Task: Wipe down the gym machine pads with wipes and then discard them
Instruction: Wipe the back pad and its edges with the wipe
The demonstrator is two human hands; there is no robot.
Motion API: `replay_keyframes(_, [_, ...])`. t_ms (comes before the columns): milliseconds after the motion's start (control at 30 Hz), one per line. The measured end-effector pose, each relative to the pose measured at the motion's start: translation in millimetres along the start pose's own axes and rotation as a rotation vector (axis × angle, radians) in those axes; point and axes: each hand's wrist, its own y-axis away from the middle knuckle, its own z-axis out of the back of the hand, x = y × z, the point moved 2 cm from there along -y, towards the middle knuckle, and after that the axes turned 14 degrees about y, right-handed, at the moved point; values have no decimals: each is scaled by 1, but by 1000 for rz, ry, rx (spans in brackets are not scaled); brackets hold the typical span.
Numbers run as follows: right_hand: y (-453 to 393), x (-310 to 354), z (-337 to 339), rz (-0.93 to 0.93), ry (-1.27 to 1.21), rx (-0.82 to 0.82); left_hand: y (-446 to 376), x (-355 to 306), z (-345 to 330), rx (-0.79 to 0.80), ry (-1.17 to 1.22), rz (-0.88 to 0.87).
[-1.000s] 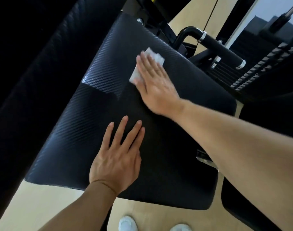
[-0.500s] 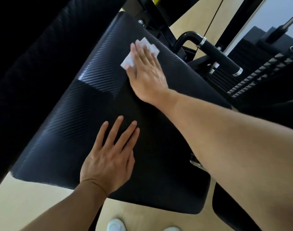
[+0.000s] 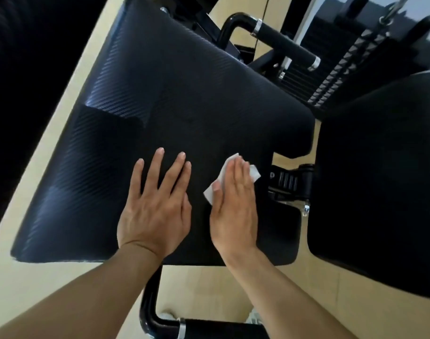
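Wipe (image 3: 233, 178), white and crumpled, now lies near the seat pad's (image 3: 174, 99) near right edge, having come down from the far end where it was a second ago. Right hand (image 3: 233, 204) presses it flat with straight fingers, gripping nothing. Left hand (image 3: 157, 204) rests spread and released just beside it on the pad. A padded handle (image 3: 284, 44) stands beyond the far right.

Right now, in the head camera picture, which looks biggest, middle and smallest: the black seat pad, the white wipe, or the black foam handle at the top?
1. Black textured seat pad, biggest by far.
2. Black foam handle, though it sits farther away, so it may look smaller than it is.
3. White crumpled wipe, smallest, partly hidden under the right hand.
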Motion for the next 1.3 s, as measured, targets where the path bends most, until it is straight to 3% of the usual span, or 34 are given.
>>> replay_keyframes(167, [104, 7, -18, 191, 106, -5, 1, -1, 3, 5, -10, -3])
replay_keyframes(267, [140, -5, -22, 120, 129, 48, 1, -1, 3, 8, -15, -12])
replay_keyframes(500, [34, 4, -1, -197, 107, 104, 0, -1, 2, -11, -38, -15])
replay_keyframes(633, [-13, 22, 6, 3, 124, 142, -1, -3, 0, 6, -53, -24])
replay_keyframes(733, [50, 30, -3, 148, 106, 75, 2, 0, 1, 32, -57, -13])
replay_keyframes(867, [112, 7, -8, 125, 127, 112, 0, -2, 4, 25, -21, -13])
replay_keyframes(1067, [-49, -3, 30, 39, 215, 100, -1, -3, 5, 32, -34, -8])
replay_keyframes(1167, [-114, 31, 43, 198, 168, 157, 0, -3, 5, 33, -22, -8])
replay_keyframes(1300, [-94, 59, 34, 594, 193, 97, 0, -3, 7, 47, -3, -2])
